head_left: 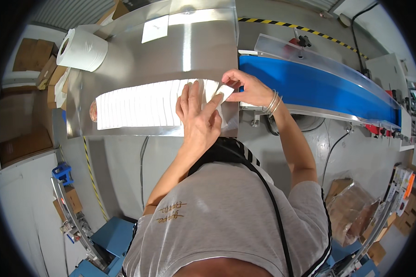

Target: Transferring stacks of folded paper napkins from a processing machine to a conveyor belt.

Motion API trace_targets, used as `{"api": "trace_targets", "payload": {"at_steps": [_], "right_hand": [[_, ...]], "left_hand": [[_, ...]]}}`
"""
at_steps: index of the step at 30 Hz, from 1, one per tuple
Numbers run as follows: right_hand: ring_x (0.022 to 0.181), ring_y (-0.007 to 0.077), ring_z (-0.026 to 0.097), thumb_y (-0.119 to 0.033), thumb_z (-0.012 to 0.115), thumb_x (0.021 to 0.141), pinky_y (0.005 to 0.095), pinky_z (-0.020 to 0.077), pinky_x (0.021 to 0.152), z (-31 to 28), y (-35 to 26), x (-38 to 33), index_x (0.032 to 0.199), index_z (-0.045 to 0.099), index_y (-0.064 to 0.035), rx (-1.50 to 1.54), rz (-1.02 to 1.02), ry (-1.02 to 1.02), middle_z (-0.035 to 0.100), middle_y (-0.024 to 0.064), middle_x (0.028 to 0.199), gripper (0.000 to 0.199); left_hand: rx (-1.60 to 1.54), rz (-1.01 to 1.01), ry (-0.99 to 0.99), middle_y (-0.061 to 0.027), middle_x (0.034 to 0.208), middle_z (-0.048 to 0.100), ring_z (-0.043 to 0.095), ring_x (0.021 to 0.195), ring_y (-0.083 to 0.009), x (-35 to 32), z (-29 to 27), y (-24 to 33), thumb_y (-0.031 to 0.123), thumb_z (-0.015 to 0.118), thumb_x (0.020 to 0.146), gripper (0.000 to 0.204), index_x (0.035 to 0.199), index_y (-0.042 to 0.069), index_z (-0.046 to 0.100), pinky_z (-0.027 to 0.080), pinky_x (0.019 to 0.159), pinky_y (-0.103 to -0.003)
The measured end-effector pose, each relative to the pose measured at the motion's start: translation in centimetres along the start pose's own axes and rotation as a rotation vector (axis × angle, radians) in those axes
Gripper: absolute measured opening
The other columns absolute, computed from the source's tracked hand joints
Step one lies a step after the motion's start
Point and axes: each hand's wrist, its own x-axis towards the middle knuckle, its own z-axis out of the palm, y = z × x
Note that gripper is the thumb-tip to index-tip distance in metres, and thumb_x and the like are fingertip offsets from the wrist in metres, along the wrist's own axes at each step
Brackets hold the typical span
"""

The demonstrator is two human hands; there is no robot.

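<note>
A long row of overlapping white packets or folded sheets (pixel 138 105) lies across the metal table (pixel 134 62), close to its near edge. My left hand (pixel 199 117) rests on the right part of this row, its fingers spread over the white surface and its index finger reaching toward my right hand. At the row's right end my right hand (pixel 253 90), with bangles at the wrist, pinches the corner of a white packet (pixel 225 91) that is raised and tilted. Past the row's left end a reddish-brown patterned thing (pixel 93 111) shows in part.
A large white paper roll (pixel 85 50) lies at the table's far left, and a white card (pixel 155 29) at its back. To the right, a blue conveyor belt (pixel 305 87) with a clear side guard (pixel 328 67) adjoins the table. Cardboard boxes (pixel 25 54) stand at far left.
</note>
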Motion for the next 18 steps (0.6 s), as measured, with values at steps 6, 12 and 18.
{"api": "trace_targets", "payload": {"at_steps": [6,12,18], "right_hand": [[0.097,0.0143,0.053,-0.008,0.07,0.073,0.0275,0.0433,0.087,-0.3,-0.6,0.0,0.103,0.056,-0.0073,-0.116,-0.042,-0.078,0.054,0.002,0.104,0.033],[0.084,0.0099,0.052,-0.02,0.068,0.082,0.0283,0.0445,0.075,-2.2,1.4,-2.0,0.096,0.055,-0.0023,0.007,0.071,0.126,0.058,0.0039,0.092,0.027],[0.065,0.0162,0.054,-0.035,0.063,0.085,0.0324,0.0451,0.061,-10.1,9.0,-7.0,0.096,0.058,-0.0019,-0.282,0.495,0.807,0.06,0.0094,0.071,0.036]], "left_hand": [[0.021,0.024,-0.002,-0.0239,0.136,0.032,0.027,0.126,-0.0461,0.1,0.1,0.0,-0.001,0.061,0.066,0.044,0.108,0.012,0.066,0.019,0.101,-0.056],[0.078,-0.04,0.039,-0.0256,0.136,0.03,0.024,0.128,-0.0458,-0.4,0.0,0.1,0.009,0.063,0.072,0.041,0.113,0.009,0.061,0.017,0.101,-0.058],[0.102,-0.122,0.095,-0.0273,0.136,0.03,0.025,0.127,-0.0454,-1.0,0.4,-0.4,0.006,0.062,0.073,0.05,0.122,0.001,0.05,0.017,0.101,-0.058]]}}
